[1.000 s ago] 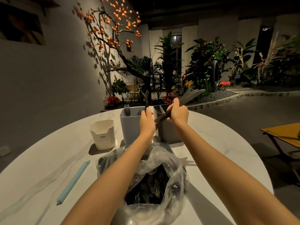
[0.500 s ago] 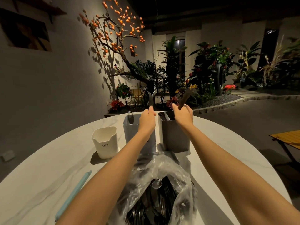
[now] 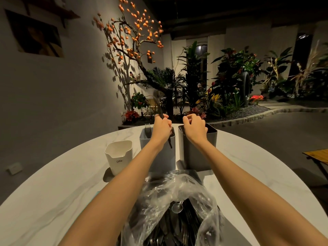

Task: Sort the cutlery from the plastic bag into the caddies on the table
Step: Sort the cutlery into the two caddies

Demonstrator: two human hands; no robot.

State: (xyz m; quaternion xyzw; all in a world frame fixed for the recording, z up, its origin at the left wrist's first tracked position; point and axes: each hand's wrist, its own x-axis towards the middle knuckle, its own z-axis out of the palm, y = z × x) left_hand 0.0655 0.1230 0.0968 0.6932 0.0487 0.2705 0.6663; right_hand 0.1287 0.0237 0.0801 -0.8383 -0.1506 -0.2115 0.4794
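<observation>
Watching the left hand, I see it gripping a dark utensil over the light grey caddy, its handle sticking out below the wrist, outside the near wall. Lowered like that, I think it could catch the rim and tip the caddy. The right hand hovers over the dark grey caddy, fingers loosely curled and holding nothing I can make out. The white caddy stands left. The plastic bag, still full of cutlery, lies on the surface between my forearms; a careless pull back could drag it.
</observation>
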